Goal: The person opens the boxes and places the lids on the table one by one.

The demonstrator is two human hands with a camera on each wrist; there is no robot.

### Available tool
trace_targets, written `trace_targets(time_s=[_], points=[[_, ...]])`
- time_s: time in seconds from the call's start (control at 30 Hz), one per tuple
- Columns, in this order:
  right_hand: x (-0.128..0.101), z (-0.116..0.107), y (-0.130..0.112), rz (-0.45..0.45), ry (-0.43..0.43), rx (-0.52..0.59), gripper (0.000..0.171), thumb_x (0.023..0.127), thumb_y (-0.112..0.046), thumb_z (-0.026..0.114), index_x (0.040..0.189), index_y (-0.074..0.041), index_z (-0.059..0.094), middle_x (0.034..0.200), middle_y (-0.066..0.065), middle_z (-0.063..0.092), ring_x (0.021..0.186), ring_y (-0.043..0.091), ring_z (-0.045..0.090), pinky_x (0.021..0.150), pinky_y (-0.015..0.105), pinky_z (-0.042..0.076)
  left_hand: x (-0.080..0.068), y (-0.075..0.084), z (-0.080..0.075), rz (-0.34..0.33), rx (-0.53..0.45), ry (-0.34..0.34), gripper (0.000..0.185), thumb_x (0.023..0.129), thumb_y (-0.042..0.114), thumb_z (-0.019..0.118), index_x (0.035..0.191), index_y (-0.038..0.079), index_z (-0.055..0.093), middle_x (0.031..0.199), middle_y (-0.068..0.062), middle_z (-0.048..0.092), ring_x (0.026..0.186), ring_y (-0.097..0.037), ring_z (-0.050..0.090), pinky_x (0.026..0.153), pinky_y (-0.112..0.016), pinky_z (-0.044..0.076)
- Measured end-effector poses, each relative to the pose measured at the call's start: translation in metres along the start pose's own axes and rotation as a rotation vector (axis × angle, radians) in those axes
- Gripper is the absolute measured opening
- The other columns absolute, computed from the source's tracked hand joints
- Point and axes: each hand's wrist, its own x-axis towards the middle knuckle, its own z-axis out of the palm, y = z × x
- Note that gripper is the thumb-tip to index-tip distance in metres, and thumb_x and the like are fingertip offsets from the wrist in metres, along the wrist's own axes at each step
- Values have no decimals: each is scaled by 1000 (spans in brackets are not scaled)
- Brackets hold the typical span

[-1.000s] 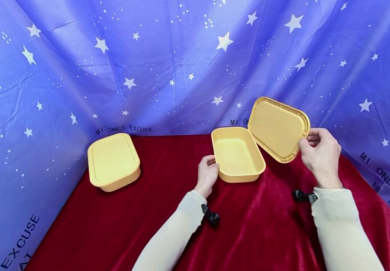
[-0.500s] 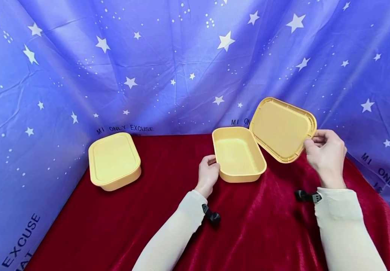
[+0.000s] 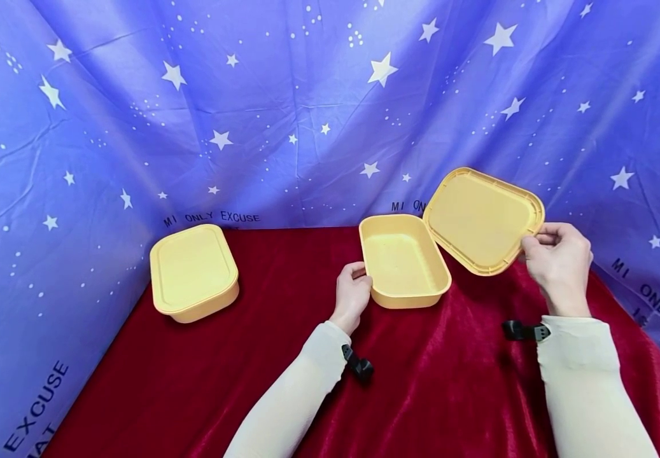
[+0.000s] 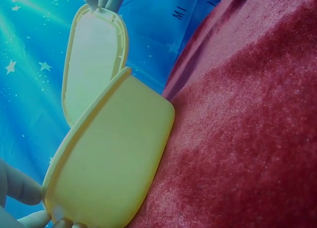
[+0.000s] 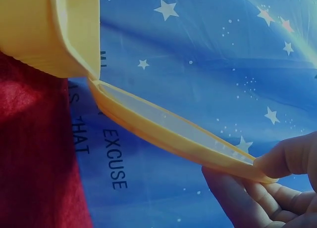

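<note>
A yellow food container (image 3: 404, 261) stands uncovered on the red cloth, right of centre in the head view, with nothing in it. My left hand (image 3: 352, 296) holds its left wall near the front corner; in the left wrist view the fingers (image 4: 22, 188) meet its rim. My right hand (image 3: 561, 264) pinches the right edge of a matching yellow lid (image 3: 484, 219). Tilted up, the lid shows its ribbed underside, and its left edge meets the container's right rim. The right wrist view has the thumb (image 5: 287, 156) on one face of the lid (image 5: 173, 139) and fingers behind.
A second yellow container (image 3: 195, 273) with its lid on sits at the left of the red cloth (image 3: 284, 356). A blue star-printed curtain (image 3: 284, 114) rises behind the cloth and along both sides.
My right hand has moved a little to the right, and the lid has swung further outward and leaned back with it. The left hand and the container stay in place.
</note>
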Motion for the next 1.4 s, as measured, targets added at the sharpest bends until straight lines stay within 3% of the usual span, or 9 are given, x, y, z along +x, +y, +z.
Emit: trace_targets(time_s=[0.27,0.53,0.8,1.4], points=[[5,-1,8,50,-32,21,23,85,-16,58,106,-7,59,66,-24,52,51,-8,56,50,13,46,0,1,0,-6,7,4,36,87,-3,51,123,0,56,120,-14,59,107,-22,60,86,-33,49],[12,2,19,120,-50,211,14,85,-6,56,99,-5,54,63,-17,54,47,3,61,46,21,51,-2,1,0,-6,2,1,35,87,-2,52,122,1,56,118,-12,60,106,-21,61,85,-32,49],[16,2,24,205,-94,503,16,83,6,55,97,1,49,64,-7,58,48,8,61,44,25,52,-1,0,0,-1,-9,1,35,87,-3,52,122,1,56,118,-12,60,105,-22,61,84,-32,50],[21,3,36,280,-130,711,21,80,13,53,98,2,49,63,-2,64,53,10,63,45,27,52,-3,2,1,-11,12,7,34,88,-2,52,121,2,56,117,-10,60,106,-21,61,85,-32,50]])
